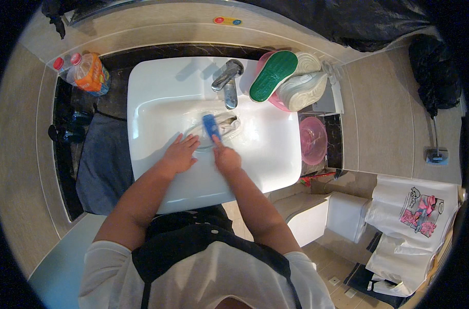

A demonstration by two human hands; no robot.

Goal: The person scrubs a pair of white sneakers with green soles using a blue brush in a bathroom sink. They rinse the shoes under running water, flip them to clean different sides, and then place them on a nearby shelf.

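Note:
A white shoe [229, 125] lies in the white sink basin [265, 154], below the chrome faucet [229, 83]. My right hand [227, 157] grips a blue brush [210, 126], its index finger stretched along the handle. The brush is over the middle of the shoe and slightly blurred. At the shoe's left end is my left hand [181, 153], palm down and fingers spread. Its fingertips appear to touch the shoe's edge, without a visible grip around it. Part of the shoe is hidden by the brush and fingers.
A green-soled shoe [275, 77] and white shoes [304, 90] are piled on the sink's back right corner. Plastic bottles [89, 75] stand at the back left, above a dark grey cloth [105, 162]. Right of the sink sits a pink basin [313, 141].

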